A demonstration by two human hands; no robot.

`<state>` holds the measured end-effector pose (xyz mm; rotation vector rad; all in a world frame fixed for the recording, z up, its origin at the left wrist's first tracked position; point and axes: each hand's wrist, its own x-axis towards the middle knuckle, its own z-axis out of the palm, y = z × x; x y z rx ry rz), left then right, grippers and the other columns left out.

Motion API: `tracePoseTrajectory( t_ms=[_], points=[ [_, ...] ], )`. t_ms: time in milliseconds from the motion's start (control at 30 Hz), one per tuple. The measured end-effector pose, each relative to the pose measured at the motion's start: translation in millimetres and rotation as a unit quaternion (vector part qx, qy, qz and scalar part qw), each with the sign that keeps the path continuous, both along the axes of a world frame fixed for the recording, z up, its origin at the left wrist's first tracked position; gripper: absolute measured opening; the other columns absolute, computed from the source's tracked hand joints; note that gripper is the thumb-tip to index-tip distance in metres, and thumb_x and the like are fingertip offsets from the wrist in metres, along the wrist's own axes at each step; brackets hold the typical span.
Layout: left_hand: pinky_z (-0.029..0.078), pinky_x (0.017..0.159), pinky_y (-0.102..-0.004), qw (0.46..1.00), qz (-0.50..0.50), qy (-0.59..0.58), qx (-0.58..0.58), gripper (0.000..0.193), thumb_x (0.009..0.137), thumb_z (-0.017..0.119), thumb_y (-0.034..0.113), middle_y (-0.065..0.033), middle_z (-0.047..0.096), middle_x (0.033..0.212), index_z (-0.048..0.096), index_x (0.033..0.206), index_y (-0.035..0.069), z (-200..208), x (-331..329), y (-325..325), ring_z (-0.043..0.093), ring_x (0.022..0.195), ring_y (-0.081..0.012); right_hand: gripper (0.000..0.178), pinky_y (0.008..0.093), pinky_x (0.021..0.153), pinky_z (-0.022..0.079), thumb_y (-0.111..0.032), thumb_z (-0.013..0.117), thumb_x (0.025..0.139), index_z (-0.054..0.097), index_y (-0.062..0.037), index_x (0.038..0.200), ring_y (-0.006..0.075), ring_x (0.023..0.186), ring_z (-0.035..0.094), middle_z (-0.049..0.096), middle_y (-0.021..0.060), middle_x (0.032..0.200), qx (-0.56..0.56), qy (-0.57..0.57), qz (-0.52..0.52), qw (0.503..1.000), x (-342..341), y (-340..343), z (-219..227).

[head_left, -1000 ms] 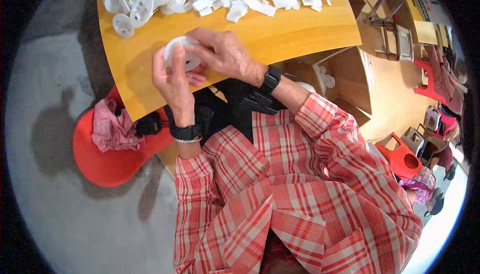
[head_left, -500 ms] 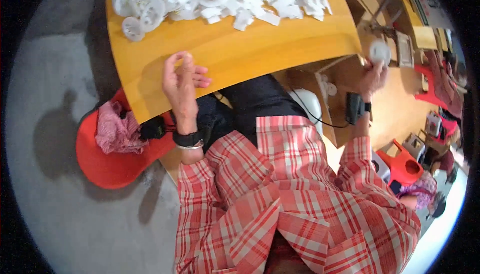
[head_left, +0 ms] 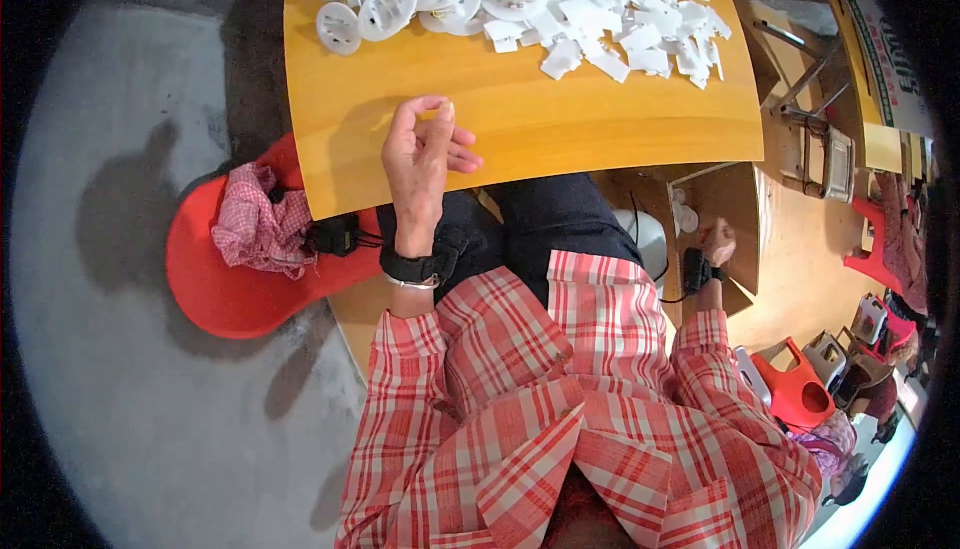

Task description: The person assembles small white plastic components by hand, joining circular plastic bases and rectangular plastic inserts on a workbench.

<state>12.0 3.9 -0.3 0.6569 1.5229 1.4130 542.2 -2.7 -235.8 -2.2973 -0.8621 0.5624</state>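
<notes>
My left hand (head_left: 425, 157) hovers over the near edge of the yellow table (head_left: 520, 114). Its thumb and index fingertips meet in a ring, the other fingers loosely extended, and nothing shows between them. At the right, below table height, my right hand (head_left: 718, 241) is curled over an open cardboard box (head_left: 735, 194); whatever is inside its fingers is hidden. White round pieces (head_left: 684, 213) lie in the box next to it. Across the table's far side spread a pile of white plastic discs with metal parts (head_left: 388, 9) and many flat white pieces (head_left: 590, 17).
A red stool (head_left: 225, 284) stands at the left, bearing a pink checked cloth (head_left: 258, 224) and a black device (head_left: 335, 236). Metal-legged furniture (head_left: 825, 164) and other people's stools (head_left: 800, 389) are farther right. A cable runs to my right wrist device (head_left: 697, 271).
My right hand has lowered toward me to the cardboard box; the white disc it held is no longer visible in it. My left hand keeps its pose. The view has shifted.
</notes>
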Motion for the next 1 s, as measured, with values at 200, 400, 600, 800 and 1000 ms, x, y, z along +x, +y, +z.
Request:
tracePoseTrajectory(
  t_ms=[200, 400, 600, 800, 1000],
  points=[
    [0.047, 0.045, -0.0214, 1.0, 0.011, -0.013, -0.003, 0.027, 0.09, 0.055, 0.022, -0.0107, 0.061, 0.069, 0.05, 0.106, 0.001, 4.9, -2.5, -1.2, 0.058, 0.049, -0.0135, 0.021, 0.0233, 0.063, 0.045, -0.02, 0.055, 0.09, 0.059, 0.0001, 0.094, 0.0111, 0.069, 0.051, 0.056, 0.0044, 0.079, 0.358, -0.136, 0.087, 0.92, -162.9, 102.0, 197.6],
    [0.048, 0.046, -0.0221, 0.999, 0.014, -0.026, 0.017, 0.028, 0.09, 0.055, 0.022, -0.0109, 0.061, 0.069, 0.05, 0.106, 0.001, 2.6, -2.7, 0.1, 0.059, 0.05, -0.0142, 0.019, 0.0389, 0.079, 0.044, -0.007, 0.066, 0.072, 0.062, -0.0097, 0.09, 0.0255, 0.093, 0.055, 0.059, 0.0074, 0.103, 0.405, -0.213, 0.568, 0.684, -328.9, 124.4, 263.8],
    [0.051, 0.049, -0.0249, 0.997, 0.017, -0.07, 0.039, 0.029, 0.091, 0.053, 0.025, -0.0108, 0.058, 0.069, 0.048, 0.104, 0.0, -1.1, -8.2, 1.0, 0.06, 0.053, -0.017, 0.024, 0.0363, 0.091, 0.036, -0.021, 0.054, 0.075, 0.064, -0.0159, 0.096, 0.013, 0.112, 0.042, 0.048, -0.0036, 0.123, 0.389, -0.37, 0.689, 0.486, -441.4, 132.4, 268.6],
    [0.053, 0.057, -0.027, 0.991, 0.013, -0.115, 0.06, 0.037, 0.094, 0.044, 0.034, -0.0137, 0.058, 0.076, 0.045, 0.108, 0.0, -3.5, -8.3, 1.3, 0.062, 0.061, -0.0186, 0.038, 0.0361, 0.094, 0.035, -0.019, 0.055, 0.075, 0.06, -0.0138, 0.111, 0.012, 0.106, 0.047, 0.045, -0.0067, 0.131, 0.378, -0.353, 0.713, 0.473, -436.1, 127.5, 269.4],
    [0.049, 0.074, -0.0255, 0.974, 0.048, -0.171, 0.139, 0.051, 0.093, 0.046, 0.042, -0.0068, 0.059, 0.095, 0.041, 0.125, 0.003, -2.4, -8.0, -1.2, 0.058, 0.088, -0.0129, 0.032, 0.0361, 0.09, 0.036, -0.02, 0.054, 0.071, 0.063, -0.0129, 0.101, 0.0137, 0.1, 0.049, 0.049, -0.0029, 0.123, 0.35, -0.278, 0.763, 0.466, -401.2, 93.0, 266.6]
  ],
)
